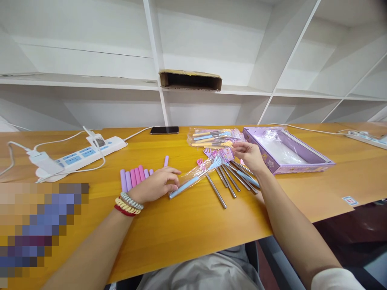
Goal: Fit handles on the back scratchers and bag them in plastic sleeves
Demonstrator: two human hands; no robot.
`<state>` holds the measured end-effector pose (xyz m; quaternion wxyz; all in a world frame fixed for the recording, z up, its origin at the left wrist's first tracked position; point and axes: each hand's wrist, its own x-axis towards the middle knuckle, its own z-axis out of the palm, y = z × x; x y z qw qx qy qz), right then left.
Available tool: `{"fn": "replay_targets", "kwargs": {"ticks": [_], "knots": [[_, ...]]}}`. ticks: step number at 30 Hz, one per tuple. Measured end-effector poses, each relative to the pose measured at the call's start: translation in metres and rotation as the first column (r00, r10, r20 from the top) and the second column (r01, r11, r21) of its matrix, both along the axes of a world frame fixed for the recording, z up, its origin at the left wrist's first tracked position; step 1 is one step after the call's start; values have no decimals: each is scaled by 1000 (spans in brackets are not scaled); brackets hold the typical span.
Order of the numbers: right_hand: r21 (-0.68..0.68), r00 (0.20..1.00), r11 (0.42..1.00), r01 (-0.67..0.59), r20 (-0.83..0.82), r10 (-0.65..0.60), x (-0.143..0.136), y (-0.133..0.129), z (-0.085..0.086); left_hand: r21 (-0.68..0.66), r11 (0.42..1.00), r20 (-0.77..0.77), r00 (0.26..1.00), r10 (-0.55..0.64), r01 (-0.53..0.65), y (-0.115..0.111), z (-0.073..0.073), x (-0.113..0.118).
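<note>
A white shelf (105, 83) is stood along the back of the table (169, 237), and a cardboard box (191, 82) is set on it, open side outward. Below, a phone (164, 130) is laid flat. At left, a power strip (72, 160) is placed, with a cable (104, 155) looped over it. Another strip (370, 139) is seen at far right, and a sticker (350, 200) is fixed near the front edge.

The sleeve (198, 174) looks glossy plastic, the rods (216, 191) shiny metal.
</note>
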<state>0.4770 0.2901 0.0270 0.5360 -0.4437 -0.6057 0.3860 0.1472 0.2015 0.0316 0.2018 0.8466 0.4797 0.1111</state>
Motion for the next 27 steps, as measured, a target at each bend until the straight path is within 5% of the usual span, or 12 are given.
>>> {"fn": "replay_targets", "kwargs": {"ticks": [6, 13, 18, 22, 27], "knots": [[19, 999, 1000, 20, -39, -20, -2, 2, -3, 16, 1000, 15, 1000, -9, 8, 0, -1, 0], [256, 902, 934, 247, 292, -319, -15, 5, -20, 41, 999, 35, 999, -24, 23, 0, -2, 3], [385, 823, 895, 226, 416, -387, -28, 2, -28, 40, 999, 20, 999, -33, 32, 0, -2, 4], [384, 853, 889, 250, 346, -390, -31, 1, -28, 33, 999, 9, 999, -32, 32, 0, -1, 4], [136, 983, 977, 167, 58, -177, -32, 0, -24, 39, 999, 11, 999, -31, 31, 0, -2, 3]]}}
